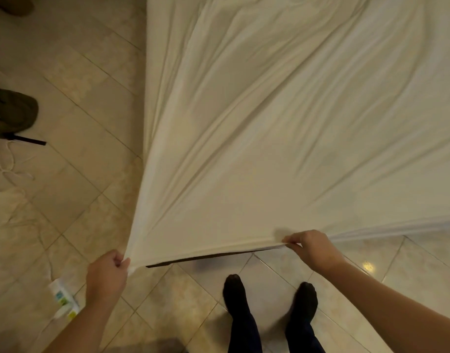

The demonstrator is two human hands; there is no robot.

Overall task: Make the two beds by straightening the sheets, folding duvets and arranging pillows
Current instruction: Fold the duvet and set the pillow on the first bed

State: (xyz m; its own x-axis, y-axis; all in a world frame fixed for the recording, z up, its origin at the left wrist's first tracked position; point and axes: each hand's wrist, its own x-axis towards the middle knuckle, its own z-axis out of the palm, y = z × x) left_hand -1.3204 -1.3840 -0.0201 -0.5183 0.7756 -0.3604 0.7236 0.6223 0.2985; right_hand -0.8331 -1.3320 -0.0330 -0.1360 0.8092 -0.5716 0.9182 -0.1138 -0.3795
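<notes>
You stand at the foot corner of the bed with the white sheet (pixel 244 123) drawn taut toward you, long creases fanning out from your grip across the mattress. Your left hand (pixel 108 273) has its fingers curled tight round the bunched corner of the sheet. Your right hand (pixel 311 247) pinches the hem further along, fingers and thumb closed on the fabric. Between them a dark strip of the bed base (pixel 206 257) shows under the lifted edge. The main risk, as I judge it, is uneven tension: pull harder on one side and the creases will set diagonally rather than smooth out, or the far edge, out of view here, may drag loose. The thin pinch on the right could also slip. If you step back, mind your socked feet (pixel 235 291) on the glossy tiled floor (pixel 91 200), with a small packet (pixel 63 299) and a loose white cord (pixel 7 161) lying to your left.
</notes>
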